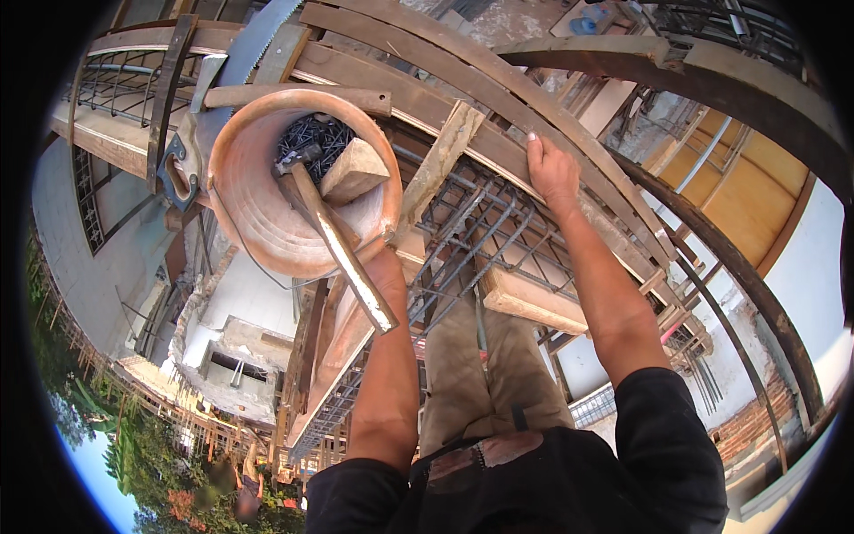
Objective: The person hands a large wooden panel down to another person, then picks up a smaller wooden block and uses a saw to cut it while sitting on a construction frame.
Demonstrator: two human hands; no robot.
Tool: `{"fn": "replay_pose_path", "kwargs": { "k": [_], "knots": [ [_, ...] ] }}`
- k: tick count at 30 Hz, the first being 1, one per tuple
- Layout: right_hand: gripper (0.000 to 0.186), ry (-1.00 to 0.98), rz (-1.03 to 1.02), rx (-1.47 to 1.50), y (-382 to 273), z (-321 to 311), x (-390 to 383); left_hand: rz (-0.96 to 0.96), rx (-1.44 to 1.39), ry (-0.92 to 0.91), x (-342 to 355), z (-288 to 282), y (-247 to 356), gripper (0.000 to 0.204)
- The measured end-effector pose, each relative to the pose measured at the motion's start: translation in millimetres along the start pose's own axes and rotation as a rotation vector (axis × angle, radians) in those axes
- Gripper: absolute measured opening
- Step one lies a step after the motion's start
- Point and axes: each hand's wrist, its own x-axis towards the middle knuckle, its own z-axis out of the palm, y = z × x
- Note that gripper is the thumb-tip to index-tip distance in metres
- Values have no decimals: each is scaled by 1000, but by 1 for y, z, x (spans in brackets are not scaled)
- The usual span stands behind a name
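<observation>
My left hand [387,271] is beside the lower right of an orange bucket [253,214], its fingers hidden behind the bucket and hammer. The bucket holds many dark nails [311,138], a wooden block [356,169] and a hammer [342,258], whose handle sticks out over the rim. A handsaw [182,165] and a wooden-handled tool [294,95] lie against the bucket. My right hand [550,173] grips a long wooden board [503,151] to the right, above a rebar cage [463,222].
Timber formwork [124,142] and beams [729,249] surround me high up. Below are a white wall [107,267], a concrete ledge [227,383] and a yellow panel [738,187]. Trees [124,445] and another person [249,481] show at lower left.
</observation>
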Motion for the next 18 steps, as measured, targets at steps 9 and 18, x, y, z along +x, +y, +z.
{"fn": "replay_pose_path", "kwargs": {
  "k": [9, 18],
  "knots": [
    [52, 34, -30, -9, 1, 4, -1, 239, 21, 92, -4, 29, -51, 24],
    [55, 57, -102, 23, 11, 12, 4, 22, -150, 263, -12, 39, -48, 46]
  ]
}}
